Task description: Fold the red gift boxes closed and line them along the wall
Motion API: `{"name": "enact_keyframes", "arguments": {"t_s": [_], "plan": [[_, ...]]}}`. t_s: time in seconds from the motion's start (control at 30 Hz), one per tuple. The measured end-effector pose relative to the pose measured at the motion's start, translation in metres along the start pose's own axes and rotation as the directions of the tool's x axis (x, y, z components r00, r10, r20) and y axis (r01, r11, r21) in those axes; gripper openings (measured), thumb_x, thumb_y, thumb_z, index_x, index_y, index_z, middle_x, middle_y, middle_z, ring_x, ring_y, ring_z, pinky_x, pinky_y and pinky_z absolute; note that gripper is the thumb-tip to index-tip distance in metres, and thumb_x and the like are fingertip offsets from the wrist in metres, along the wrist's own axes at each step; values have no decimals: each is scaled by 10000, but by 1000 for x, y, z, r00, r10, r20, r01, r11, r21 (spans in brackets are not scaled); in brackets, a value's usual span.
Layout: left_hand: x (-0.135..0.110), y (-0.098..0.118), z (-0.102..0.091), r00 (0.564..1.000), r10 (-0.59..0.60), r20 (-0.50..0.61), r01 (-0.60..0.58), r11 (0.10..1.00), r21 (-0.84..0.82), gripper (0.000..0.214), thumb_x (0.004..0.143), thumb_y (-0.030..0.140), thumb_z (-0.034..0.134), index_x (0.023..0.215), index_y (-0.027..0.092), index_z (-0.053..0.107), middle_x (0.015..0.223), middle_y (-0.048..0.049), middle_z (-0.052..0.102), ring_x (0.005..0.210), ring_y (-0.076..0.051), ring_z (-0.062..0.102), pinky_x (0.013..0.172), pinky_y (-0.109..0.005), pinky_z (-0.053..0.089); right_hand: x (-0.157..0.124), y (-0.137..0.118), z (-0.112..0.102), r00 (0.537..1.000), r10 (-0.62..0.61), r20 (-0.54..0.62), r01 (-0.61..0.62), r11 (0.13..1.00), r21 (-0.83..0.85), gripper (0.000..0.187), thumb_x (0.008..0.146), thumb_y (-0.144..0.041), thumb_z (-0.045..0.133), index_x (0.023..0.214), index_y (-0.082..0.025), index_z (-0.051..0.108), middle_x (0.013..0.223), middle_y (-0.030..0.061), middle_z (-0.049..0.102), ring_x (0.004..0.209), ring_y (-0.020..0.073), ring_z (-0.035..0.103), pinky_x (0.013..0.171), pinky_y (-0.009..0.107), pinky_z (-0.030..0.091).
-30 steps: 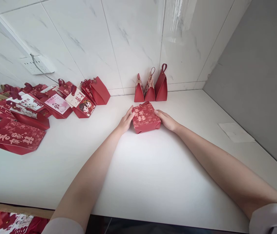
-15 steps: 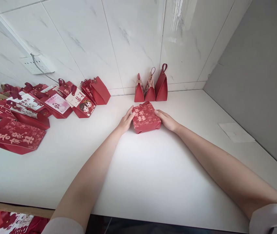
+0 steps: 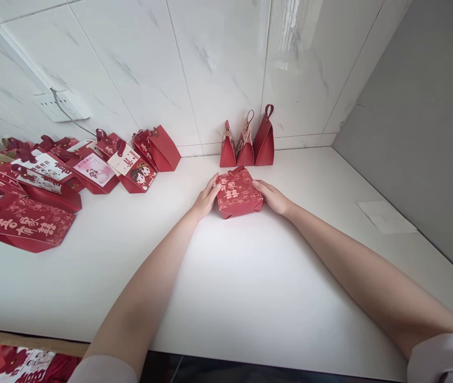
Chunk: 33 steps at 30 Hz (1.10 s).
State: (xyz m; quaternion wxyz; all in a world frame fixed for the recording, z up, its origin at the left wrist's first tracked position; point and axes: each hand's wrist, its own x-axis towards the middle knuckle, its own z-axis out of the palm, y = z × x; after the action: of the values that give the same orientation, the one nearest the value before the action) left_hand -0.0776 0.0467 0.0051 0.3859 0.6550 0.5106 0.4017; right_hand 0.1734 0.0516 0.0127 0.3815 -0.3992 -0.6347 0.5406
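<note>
Between my two hands is a red gift box (image 3: 240,194) with pale pink lettering and a floral pattern on its upper face. It lies tilted on the white tabletop, its folded base toward me. My left hand (image 3: 206,199) grips its left side, thumb on top. On the opposite side my right hand (image 3: 273,197) holds the edge, with the thumb at the upper corner. The fingers beneath the box are partly hidden. Just behind stand three red gift boxes (image 3: 246,146), upright in a row by the wall; ribbon loops show on two.
Several red gift boxes (image 3: 26,221) with ribbon handles crowd the left of the white table (image 3: 274,298). A white paper sheet (image 3: 386,216) lies at the right. A socket (image 3: 59,106) with a cable is on the tiled wall. More red packaging (image 3: 18,367) sits lower left.
</note>
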Motion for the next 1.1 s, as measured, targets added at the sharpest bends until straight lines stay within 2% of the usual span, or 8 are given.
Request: {"name": "enact_keyframes", "arguments": {"t_s": [0.57, 1.0, 1.1], "plan": [[0, 2, 0, 1000, 18, 13, -18, 999, 51, 647, 948, 564, 370, 1526, 296, 258, 1552, 26, 373, 1435, -199, 349, 1195, -323, 261, 1, 3, -1, 1000, -5, -9, 5, 999, -35, 496, 933, -595, 454, 1218, -221, 612, 1235, 47, 676, 1004, 207, 644, 970, 324, 461], [1, 2, 0, 999, 36, 12, -36, 999, -16, 617, 939, 559, 425, 1489, 292, 346, 1516, 1, 433, 1399, -208, 404, 1200, -359, 263, 4, 7, -2, 999, -53, -11, 51, 994, -92, 521, 931, -624, 434, 1220, -231, 619, 1258, 43, 665, 1077, 218, 626, 1020, 348, 429], [-1, 2, 1, 999, 36, 2, -36, 999, -9, 633, 939, 557, 424, 1503, 291, 315, 1503, -14, 452, 1395, -221, 411, 1194, -375, 270, 4, 10, -3, 997, -78, -23, 76, 992, -104, 517, 932, -626, 428, 1219, -240, 617, 1256, 45, 665, 1105, 232, 618, 1030, 372, 429]]}}
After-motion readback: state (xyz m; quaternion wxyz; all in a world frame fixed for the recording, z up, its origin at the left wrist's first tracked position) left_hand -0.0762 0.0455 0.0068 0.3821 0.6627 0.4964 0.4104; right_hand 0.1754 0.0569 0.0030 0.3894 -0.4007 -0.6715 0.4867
